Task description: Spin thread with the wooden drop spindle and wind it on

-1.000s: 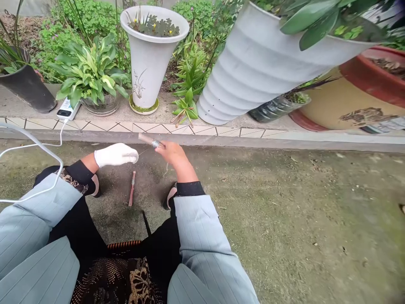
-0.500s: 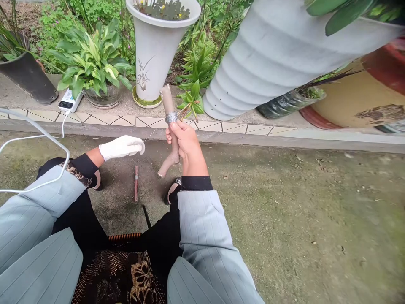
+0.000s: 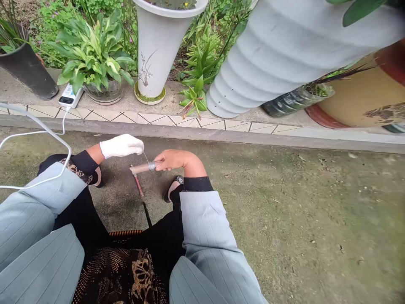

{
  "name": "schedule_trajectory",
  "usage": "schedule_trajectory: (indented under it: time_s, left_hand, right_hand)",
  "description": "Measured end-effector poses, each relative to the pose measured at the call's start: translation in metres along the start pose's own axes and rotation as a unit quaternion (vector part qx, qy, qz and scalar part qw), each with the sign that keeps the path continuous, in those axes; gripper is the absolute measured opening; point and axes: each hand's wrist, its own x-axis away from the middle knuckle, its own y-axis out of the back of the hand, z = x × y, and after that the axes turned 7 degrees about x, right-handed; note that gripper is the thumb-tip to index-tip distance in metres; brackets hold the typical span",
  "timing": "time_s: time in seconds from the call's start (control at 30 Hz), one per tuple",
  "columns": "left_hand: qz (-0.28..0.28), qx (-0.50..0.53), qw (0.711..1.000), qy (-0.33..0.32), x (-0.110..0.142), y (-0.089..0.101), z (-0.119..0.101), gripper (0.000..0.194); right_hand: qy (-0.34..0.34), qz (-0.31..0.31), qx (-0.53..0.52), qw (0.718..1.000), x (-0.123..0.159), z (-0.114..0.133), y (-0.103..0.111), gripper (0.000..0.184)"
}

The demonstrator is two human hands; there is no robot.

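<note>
My right hand (image 3: 172,160), bare, is closed round a pale, peeled-looking stick (image 3: 139,169) that points left, its other end hidden by the hand. Thin silvery wire (image 3: 152,166) is wound in a band round the stick, right beside my fingers. From that band a single strand rises to my left hand (image 3: 122,146), which wears a white glove and pinches it at the fingertips. Below the held stick, a thinner reddish-brown stick (image 3: 138,186) lies on the ground between my feet, its upper end partly covered.
A low tiled ledge (image 3: 177,133) runs across ahead, carrying a tall white pot (image 3: 158,46), a large ribbed pot (image 3: 268,59), a leafy potted plant (image 3: 98,55) and a white power bank (image 3: 70,96). A white cable (image 3: 65,141) hangs at my left.
My right hand has turned the stick from upright to nearly level, its end now pointing left and lower. The gloved hand stays almost in place, and the wire strand between them is shorter.
</note>
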Motion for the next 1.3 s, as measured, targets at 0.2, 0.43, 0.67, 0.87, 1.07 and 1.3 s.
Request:
schedule_trajectory:
  time_s: [0.2,0.43,0.67,0.87,1.07,1.3]
  left_hand:
    - [-0.097,0.076,0.991,0.047,-0.001,0.000,-0.005,0.035]
    - [0.074,0.053,0.996,-0.018,-0.002,-0.006,-0.011,0.030]
    - [0.077,-0.003,0.997,-0.017,-0.001,-0.004,-0.007,0.030]
    - [-0.012,0.023,1.000,0.008,-0.001,-0.001,-0.002,0.029]
    - [-0.089,0.090,0.990,0.064,-0.002,-0.003,-0.008,0.034]
    - [0.089,0.054,0.994,-0.017,-0.003,-0.011,-0.011,0.030]
  right_hand:
    - [0.189,-0.319,-0.330,0.868,0.019,-0.005,0.010,0.035]
    - [-0.078,-0.454,-0.210,0.862,-0.006,-0.028,0.011,0.025]
    - [-0.190,-0.223,0.101,0.951,-0.010,-0.011,-0.002,0.020]
    - [0.040,0.014,-0.047,0.998,0.003,-0.004,-0.005,0.015]
    - [0.165,-0.383,-0.353,0.838,0.013,-0.005,0.004,0.039]
    - [-0.065,-0.495,-0.293,0.815,-0.013,-0.034,0.007,0.031]
